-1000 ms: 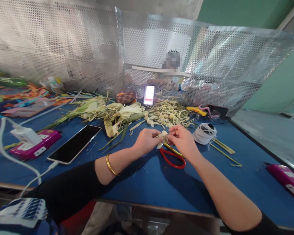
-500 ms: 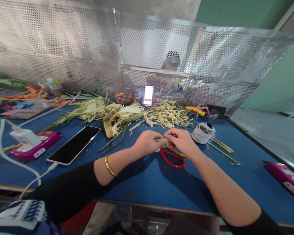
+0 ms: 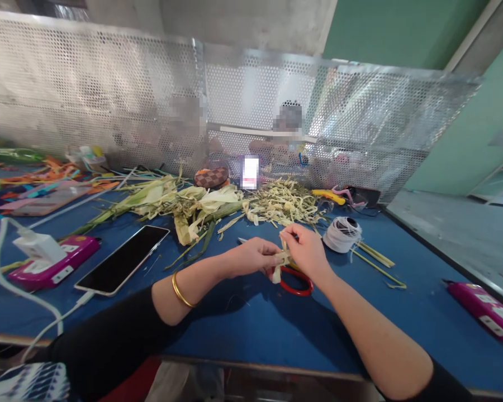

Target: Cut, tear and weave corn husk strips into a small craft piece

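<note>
Between my two hands is a pale strip of corn husk (image 3: 277, 273), folded or looped, with one end hanging down. My left hand (image 3: 251, 258) pinches it from the left side. My right hand (image 3: 304, 248) grips the strip's upper end between thumb and fingertips, a little higher than the left. Just beneath lie scissors with a red handle (image 3: 297, 291), partly covered by the hands; a blade tip shows left of them. A spool of white thread (image 3: 342, 234) stands beyond my right wrist, with thin yellowish stalks (image 3: 377, 257) beside it.
Dry corn husks (image 3: 205, 204) and a heap of shredded husk (image 3: 285, 201) lie behind my hands. A phone (image 3: 123, 259) on a cable and a purple power strip (image 3: 62, 262) are at left, another power strip (image 3: 484, 312) at right. A perforated metal screen (image 3: 129, 95) bounds the back; people sit behind it.
My right hand has drawn one end of the husk strip upward, and another end now hangs below my left fingers. The view has tilted up slightly.
</note>
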The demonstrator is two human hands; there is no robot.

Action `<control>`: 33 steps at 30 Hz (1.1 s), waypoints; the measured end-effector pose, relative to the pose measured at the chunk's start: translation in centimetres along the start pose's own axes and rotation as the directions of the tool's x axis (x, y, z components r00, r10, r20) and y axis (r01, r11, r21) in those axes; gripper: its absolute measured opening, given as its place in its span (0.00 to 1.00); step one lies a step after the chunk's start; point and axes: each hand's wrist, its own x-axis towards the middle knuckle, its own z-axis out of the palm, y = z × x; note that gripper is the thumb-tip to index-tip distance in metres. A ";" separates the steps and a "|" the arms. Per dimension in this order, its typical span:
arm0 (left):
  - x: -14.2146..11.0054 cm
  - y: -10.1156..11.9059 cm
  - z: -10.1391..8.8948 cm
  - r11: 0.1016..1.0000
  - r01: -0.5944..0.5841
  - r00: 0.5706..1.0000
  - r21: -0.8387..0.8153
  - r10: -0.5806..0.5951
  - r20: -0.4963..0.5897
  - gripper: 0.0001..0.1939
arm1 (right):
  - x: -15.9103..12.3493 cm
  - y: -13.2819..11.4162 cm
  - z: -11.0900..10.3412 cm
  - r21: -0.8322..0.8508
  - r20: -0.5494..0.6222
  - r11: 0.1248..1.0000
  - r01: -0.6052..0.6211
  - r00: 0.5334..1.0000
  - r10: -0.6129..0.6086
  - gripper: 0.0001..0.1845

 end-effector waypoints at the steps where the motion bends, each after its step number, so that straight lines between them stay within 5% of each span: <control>1: 0.0 0.1 0.1 1.000 0.018 1.000 -0.018 -0.018 -0.007 0.20 | -0.1 -0.1 0.0 -0.030 -0.013 0.999 0.023 1.000 -0.024 0.12; 8: 0.0 0.3 1.3 0.995 0.089 0.981 -0.035 -0.093 -0.169 0.18 | -0.4 -0.5 0.4 -0.068 0.021 0.990 0.121 0.993 -0.120 0.11; 12: 0.1 -0.1 1.6 0.997 0.066 0.975 0.045 -0.055 -0.216 0.14 | -0.2 -0.2 0.3 0.045 0.089 0.997 0.065 0.994 -0.069 0.11; 18: 0.0 0.2 1.4 0.994 0.060 0.971 0.087 -0.038 -0.238 0.11 | -0.2 -0.1 0.5 0.109 -0.047 0.994 0.011 0.999 -0.006 0.12; 22: -0.2 0.7 1.0 0.997 0.077 0.930 -0.008 -0.075 -0.359 0.11 | 0.4 0.3 -0.5 0.244 0.021 0.969 -0.040 0.999 0.036 0.14; 28: 0.0 0.6 0.2 0.987 0.087 0.882 -0.135 -0.139 -0.450 0.09 | 0.7 0.4 -1.2 0.196 0.259 0.968 -0.157 0.960 0.104 0.16; 33: 0.1 0.5 0.3 0.960 0.116 0.908 -0.255 -0.207 -0.364 0.08 | 0.5 0.8 -0.6 0.086 0.070 0.987 -0.139 0.989 0.133 0.13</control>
